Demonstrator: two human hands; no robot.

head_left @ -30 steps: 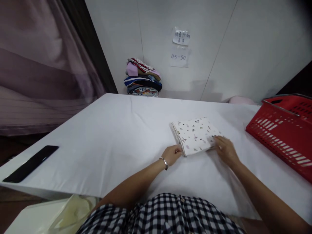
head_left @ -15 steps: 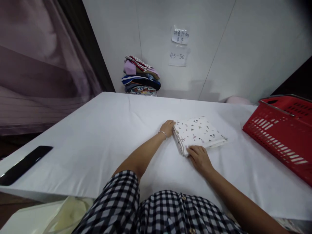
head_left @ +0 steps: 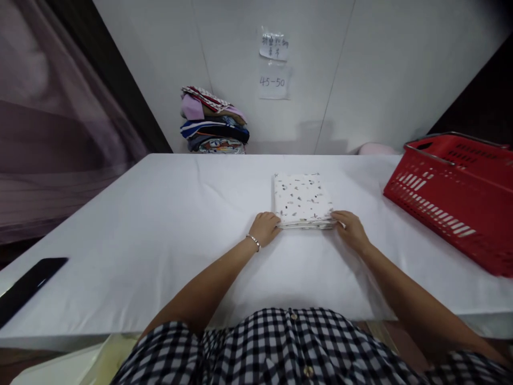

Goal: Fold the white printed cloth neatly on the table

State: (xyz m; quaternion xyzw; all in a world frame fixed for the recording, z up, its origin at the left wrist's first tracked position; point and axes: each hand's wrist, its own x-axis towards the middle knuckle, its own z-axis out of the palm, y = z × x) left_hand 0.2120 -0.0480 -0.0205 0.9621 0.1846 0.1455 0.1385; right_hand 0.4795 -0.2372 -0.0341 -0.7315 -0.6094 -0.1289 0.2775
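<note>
A white cloth (head_left: 301, 198) with a small scattered print lies folded into a neat, layered square on the white-covered table (head_left: 160, 230). Its stacked edges face me. At the near left corner, my left hand (head_left: 265, 226), with a bracelet on the wrist, is closed on the layers. My right hand (head_left: 350, 229) pinches the near right corner, thumb and fingers at the edge. Both hands rest low at table height, and the fingertips under the cloth are partly hidden.
A red plastic basket (head_left: 441, 206) with a metal handle stands at the right. Behind the table's far edge is a pile of folded fabrics (head_left: 214, 123) by the wall. A black flat object (head_left: 30, 286) lies at the left edge. Paper signs (head_left: 274, 80) hang on the wall.
The cloth has been turned so its layered edge faces me. My left hand has moved to its near left corner, my right hand to the near right one.
</note>
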